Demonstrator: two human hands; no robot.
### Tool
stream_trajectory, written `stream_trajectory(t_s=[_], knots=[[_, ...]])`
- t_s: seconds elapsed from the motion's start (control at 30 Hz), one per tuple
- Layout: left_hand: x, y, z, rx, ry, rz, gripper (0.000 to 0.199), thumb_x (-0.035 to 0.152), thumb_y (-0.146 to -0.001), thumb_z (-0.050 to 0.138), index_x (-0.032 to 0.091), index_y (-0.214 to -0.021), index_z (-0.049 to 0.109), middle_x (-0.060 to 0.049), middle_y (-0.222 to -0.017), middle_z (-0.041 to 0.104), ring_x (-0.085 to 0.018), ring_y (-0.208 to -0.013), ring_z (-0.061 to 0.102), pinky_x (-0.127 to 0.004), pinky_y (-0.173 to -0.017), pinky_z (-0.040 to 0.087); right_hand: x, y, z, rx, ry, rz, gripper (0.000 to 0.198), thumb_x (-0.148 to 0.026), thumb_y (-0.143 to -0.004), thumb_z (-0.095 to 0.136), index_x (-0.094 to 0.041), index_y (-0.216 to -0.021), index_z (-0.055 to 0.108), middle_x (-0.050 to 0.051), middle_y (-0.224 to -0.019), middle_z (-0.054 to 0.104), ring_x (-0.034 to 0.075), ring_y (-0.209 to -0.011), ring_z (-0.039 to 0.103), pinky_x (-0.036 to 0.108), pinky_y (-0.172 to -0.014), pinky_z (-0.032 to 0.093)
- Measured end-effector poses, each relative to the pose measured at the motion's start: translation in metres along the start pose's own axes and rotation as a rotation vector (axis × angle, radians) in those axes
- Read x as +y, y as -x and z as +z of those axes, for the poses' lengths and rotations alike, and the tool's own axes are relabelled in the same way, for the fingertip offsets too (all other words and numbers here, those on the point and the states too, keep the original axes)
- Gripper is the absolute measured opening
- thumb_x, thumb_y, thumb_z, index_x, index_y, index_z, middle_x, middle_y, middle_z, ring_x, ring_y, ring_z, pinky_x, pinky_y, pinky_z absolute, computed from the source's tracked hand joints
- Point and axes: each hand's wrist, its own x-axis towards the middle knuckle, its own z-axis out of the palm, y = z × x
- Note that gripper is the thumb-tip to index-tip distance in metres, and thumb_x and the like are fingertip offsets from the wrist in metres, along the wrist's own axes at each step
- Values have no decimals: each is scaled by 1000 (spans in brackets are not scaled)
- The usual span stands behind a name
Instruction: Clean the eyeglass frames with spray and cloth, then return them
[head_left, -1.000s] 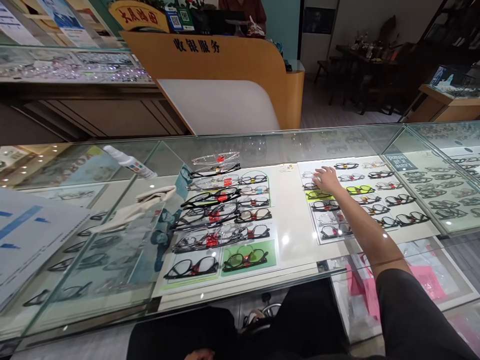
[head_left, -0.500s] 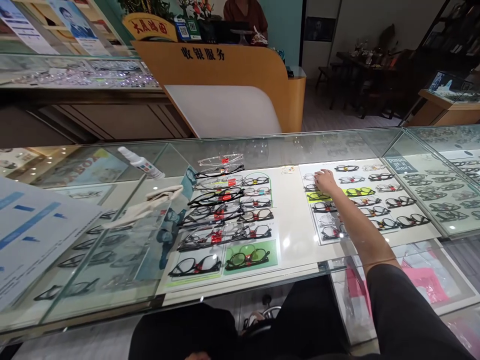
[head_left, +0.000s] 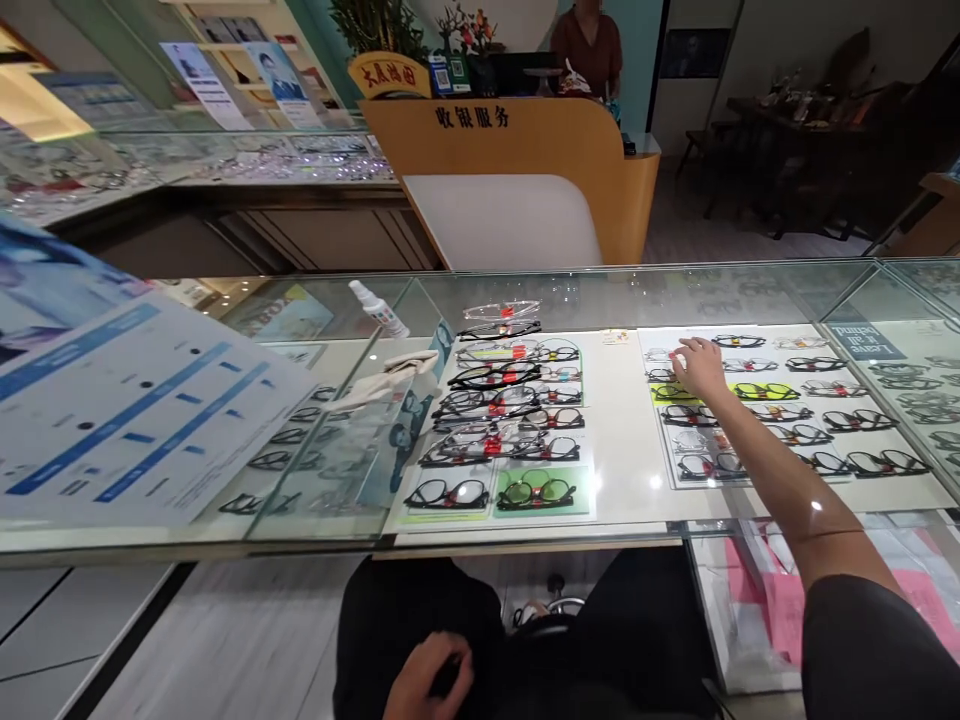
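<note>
My right hand (head_left: pixel 701 368) reaches over the right-hand group of eyeglasses, thumb and fingers bent at the end of a clear-framed pair of eyeglasses (head_left: pixel 658 355) in the back left of that group. The fingertips appear closed on this pair, though the contact is partly hidden. Below the hand, a black pair of eyeglasses (head_left: pixel 688 414) lies in its row. On my lap rests my left hand (head_left: pixel 433 672), fingers curled in with nothing visible in them. Several more eyeglasses (head_left: pixel 495 376) with red tags lie stacked in the left group.
The glass display counter (head_left: pixel 626 440) spans the view. A white spray bottle (head_left: pixel 379 310) and a pale cloth (head_left: pixel 386 380) are on its left, near a large printed sheet (head_left: pixel 157 410). Beneath, a drawer holds pink packets (head_left: pixel 787 605). A person (head_left: pixel 589 50) stands behind the cashier desk (head_left: pixel 517 140).
The view has swung left, so the counter sits further right and more of the printed sheet shows. My left hand has come further into view. My right hand stays by the same eyeglasses.
</note>
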Motion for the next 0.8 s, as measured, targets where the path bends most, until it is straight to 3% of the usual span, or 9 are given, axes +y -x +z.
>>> stream_trajectory(t_s=[0.2,0.3,0.37,0.47,0.5,0.63,0.7,0.8], knots=[[33,-42,-16,46,20,148,16,16,-95,65,23,-81,69,2,-77,74,-12,-69,70,-22,-68,54,-15,62,-16,190,17,26,40,-26,-100,46,-13,-121,77,23,-141,72,41,-143,51,59,-117,34],[35,-49,-18,46,140,98,14,18,-95,67,24,-84,75,1,-82,79,-14,-76,73,-26,-76,54,-16,95,-27,195,44,7,38,-23,-98,47,-13,-119,76,23,-142,71,40,-141,52,57,-116,35],[30,-48,-15,19,296,-93,13,27,-92,71,24,-80,77,-2,-83,79,-18,-79,73,-28,-77,54,-14,117,-36,174,61,-12,38,-22,-96,48,-12,-120,76,23,-142,71,40,-141,53,56,-115,38],[14,-45,-6,28,569,-535,19,40,-76,84,22,-71,78,-4,-78,76,-21,-78,69,-30,-78,52,-9,150,-52,134,87,-31,42,-23,-96,47,-9,-125,74,26,-143,71,41,-142,54,56,-114,42],[7,-46,-2,41,619,-626,22,42,-71,87,22,-70,78,-4,-76,75,-21,-78,67,-30,-78,51,-7,161,-58,114,103,-34,44,-24,-98,45,-7,-127,73,27,-145,70,41,-143,54,57,-114,43],[-16,-54,19,78,772,-832,34,46,-62,91,19,-75,76,-8,-86,77,-22,-86,69,-30,-78,52,-7,202,-82,-40,203,7,55,-27,-103,37,2,-141,65,31,-158,61,43,-149,53,59,-119,45],[-24,-61,33,78,871,-964,39,47,-66,91,18,-89,77,-11,-104,79,-24,-92,72,-30,-78,54,-12,218,-94,-146,226,41,57,-27,-102,37,1,-144,64,30,-161,59,43,-151,53,59,-120,46],[-27,-74,56,59,1022,-1128,37,45,-76,89,17,-95,74,-15,-113,77,-26,-98,76,-33,-81,58,-21,238,-111,-363,235,85,60,-30,-100,39,-3,-149,62,27,-167,54,43,-158,48,60,-125,43]])
